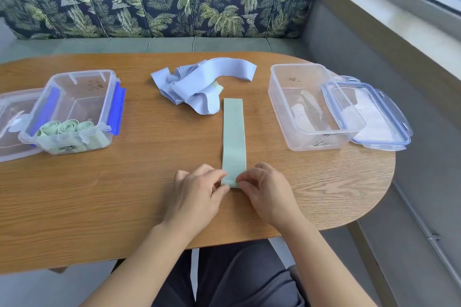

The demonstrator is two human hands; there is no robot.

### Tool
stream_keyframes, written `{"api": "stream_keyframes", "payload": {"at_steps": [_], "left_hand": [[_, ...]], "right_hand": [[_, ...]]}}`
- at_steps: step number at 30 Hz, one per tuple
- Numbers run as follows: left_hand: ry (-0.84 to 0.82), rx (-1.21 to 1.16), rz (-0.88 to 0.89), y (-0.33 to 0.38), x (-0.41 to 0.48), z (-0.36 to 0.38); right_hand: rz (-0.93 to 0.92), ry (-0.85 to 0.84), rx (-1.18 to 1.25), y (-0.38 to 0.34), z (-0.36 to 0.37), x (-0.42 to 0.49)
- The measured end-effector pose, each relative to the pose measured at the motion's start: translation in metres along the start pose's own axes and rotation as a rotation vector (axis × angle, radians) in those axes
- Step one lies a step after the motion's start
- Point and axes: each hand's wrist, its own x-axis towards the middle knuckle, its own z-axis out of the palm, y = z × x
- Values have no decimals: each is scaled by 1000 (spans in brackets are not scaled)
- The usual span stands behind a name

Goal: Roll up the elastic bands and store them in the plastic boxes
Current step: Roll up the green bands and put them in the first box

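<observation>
Wooden desk [99, 194], left hand [197, 192] and right hand [264, 189] pinching near end of green elastic band [233, 132], blue bands [199, 85] heaped beyond both hands.

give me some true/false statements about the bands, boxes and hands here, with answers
1. The left hand and right hand both pinch the near end of the green elastic band. True.
2. The left plastic box holds rolled blue bands. False: it holds three rolled green bands.
3. The loose blue bands lie in a pile at the far end of the green elastic band. True.
4. The right plastic box has its lid clipped on. False: the box is open, with the lid off at its right side.
5. The green elastic band is fully rolled. False: most of it lies flat on the table.
</observation>
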Motion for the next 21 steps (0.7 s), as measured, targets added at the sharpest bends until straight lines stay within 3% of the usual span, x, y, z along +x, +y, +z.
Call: {"api": "stream_keyframes", "payload": {"at_steps": [7,11,21], "left_hand": [[-38,18,-78,8,3,0],[-64,41,-113,14,6,-3],[-76,-33,-238,22,8,-4]], "right_hand": [[77,-17,-34,-3,-4,1],[315,91,-22,-9,-3,-6],[497,-4,23,-23,-3,4]]}}
